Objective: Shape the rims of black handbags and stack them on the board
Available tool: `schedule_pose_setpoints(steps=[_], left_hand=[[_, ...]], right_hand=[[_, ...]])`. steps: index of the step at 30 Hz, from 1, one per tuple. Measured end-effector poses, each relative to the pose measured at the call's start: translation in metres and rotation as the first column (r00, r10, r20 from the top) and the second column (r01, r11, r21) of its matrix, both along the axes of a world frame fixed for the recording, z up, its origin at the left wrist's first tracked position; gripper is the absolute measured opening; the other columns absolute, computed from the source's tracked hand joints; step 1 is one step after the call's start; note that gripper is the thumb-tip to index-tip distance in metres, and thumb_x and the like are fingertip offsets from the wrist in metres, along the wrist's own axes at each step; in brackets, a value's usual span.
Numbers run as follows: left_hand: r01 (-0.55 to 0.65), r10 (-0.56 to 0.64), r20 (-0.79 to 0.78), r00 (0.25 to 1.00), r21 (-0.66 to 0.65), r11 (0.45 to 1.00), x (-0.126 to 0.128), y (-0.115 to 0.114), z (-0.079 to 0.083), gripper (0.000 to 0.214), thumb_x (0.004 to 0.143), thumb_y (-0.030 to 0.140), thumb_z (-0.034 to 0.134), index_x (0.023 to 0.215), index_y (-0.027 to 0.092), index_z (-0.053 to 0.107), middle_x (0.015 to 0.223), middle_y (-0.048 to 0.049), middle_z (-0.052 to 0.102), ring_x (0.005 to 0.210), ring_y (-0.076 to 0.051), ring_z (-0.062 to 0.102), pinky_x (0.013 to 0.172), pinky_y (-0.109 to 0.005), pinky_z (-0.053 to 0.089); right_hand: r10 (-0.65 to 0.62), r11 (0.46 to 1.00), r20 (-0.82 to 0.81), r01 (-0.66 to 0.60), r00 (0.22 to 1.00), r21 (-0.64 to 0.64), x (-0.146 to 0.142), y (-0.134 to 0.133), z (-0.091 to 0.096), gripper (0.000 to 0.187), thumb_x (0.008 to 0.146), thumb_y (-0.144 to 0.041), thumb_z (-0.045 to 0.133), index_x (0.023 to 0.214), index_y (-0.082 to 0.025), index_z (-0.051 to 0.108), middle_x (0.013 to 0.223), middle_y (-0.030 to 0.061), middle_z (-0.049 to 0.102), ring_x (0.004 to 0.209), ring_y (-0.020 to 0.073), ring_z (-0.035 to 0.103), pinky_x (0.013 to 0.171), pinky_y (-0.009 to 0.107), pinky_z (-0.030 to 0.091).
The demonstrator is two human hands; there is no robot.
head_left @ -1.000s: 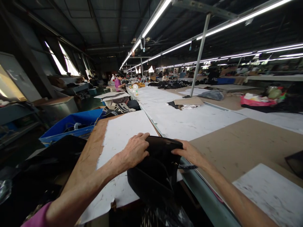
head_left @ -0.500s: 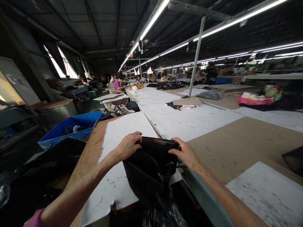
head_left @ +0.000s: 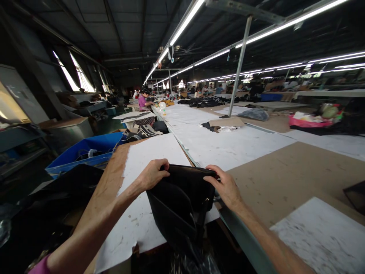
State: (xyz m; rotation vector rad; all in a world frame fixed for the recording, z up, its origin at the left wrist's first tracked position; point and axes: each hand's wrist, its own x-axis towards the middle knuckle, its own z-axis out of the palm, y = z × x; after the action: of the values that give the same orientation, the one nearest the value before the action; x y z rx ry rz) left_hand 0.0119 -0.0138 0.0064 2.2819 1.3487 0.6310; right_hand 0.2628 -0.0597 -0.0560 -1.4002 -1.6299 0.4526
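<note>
Both of my hands hold a black bag (head_left: pixel 182 205) upright at the near edge of the table. My left hand (head_left: pixel 151 176) is closed on the bag's top left rim. On the top right rim my right hand (head_left: pixel 225 186) grips with curled fingers. The bag's lower part hangs over the table edge, above crinkled plastic at the bottom of the view. Under the bag lies a white paper sheet (head_left: pixel 145 160) on a brown board.
A blue bin (head_left: pixel 85 150) stands to the left, with dark material piled in front of it. A long white table (head_left: pixel 216 140) runs ahead, with a brown board (head_left: pixel 291 171) and a metal post (head_left: pixel 238 72) on the right. Other people work far off.
My hands and the bag have shifted slightly left and toward me. My left hand now curls more tightly over the rim.
</note>
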Motion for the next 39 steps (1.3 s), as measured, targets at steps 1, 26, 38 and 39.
schedule_pose_setpoints(steps=[1,26,38,39], left_hand=[[-0.009,0.009,0.0,1.0,-0.001,1.0,0.0,0.0,0.0,0.005,0.064,0.02,0.051,0.064,0.017,0.047,0.059,0.0062,0.048,0.059,-0.01,0.042,0.057,-0.022,0.031],[-0.054,0.055,-0.029,0.998,0.043,0.998,0.002,0.002,-0.001,0.009,0.064,0.019,0.052,0.061,0.017,0.044,0.055,0.0063,0.045,0.057,-0.01,0.04,0.054,-0.022,0.029],[-0.039,0.038,0.03,0.999,0.022,0.999,-0.004,0.005,-0.006,0.028,0.061,0.013,0.051,0.087,0.021,0.046,0.076,0.0041,0.055,0.068,-0.012,0.049,0.061,-0.023,0.036],[-0.039,0.039,0.041,0.998,0.002,0.999,-0.006,0.005,-0.007,0.036,0.06,0.011,0.05,0.094,0.022,0.044,0.081,0.0036,0.056,0.069,-0.013,0.05,0.062,-0.023,0.038]], right_hand=[[0.005,1.0,-0.003,-0.005,1.0,0.012,-0.001,0.0,0.001,0.029,0.072,-0.041,0.053,0.094,-0.023,0.058,0.081,-0.0002,0.062,0.071,0.0156,0.054,0.068,0.026,0.041],[0.033,0.997,0.14,-0.043,0.99,0.064,-0.001,0.012,0.009,0.02,0.08,-0.035,0.043,0.079,-0.022,0.057,0.074,0.0009,0.06,0.069,0.0155,0.053,0.066,0.026,0.04],[0.014,0.986,0.387,-0.078,0.922,0.15,-0.016,0.026,0.015,0.017,0.082,-0.034,0.045,0.084,-0.025,0.06,0.083,0.0012,0.061,0.082,0.0172,0.054,0.073,0.028,0.039],[0.031,0.987,0.374,-0.087,0.927,0.134,-0.015,0.026,0.015,0.017,0.081,-0.034,0.045,0.083,-0.025,0.059,0.083,0.0006,0.06,0.082,0.0168,0.054,0.073,0.028,0.039]])
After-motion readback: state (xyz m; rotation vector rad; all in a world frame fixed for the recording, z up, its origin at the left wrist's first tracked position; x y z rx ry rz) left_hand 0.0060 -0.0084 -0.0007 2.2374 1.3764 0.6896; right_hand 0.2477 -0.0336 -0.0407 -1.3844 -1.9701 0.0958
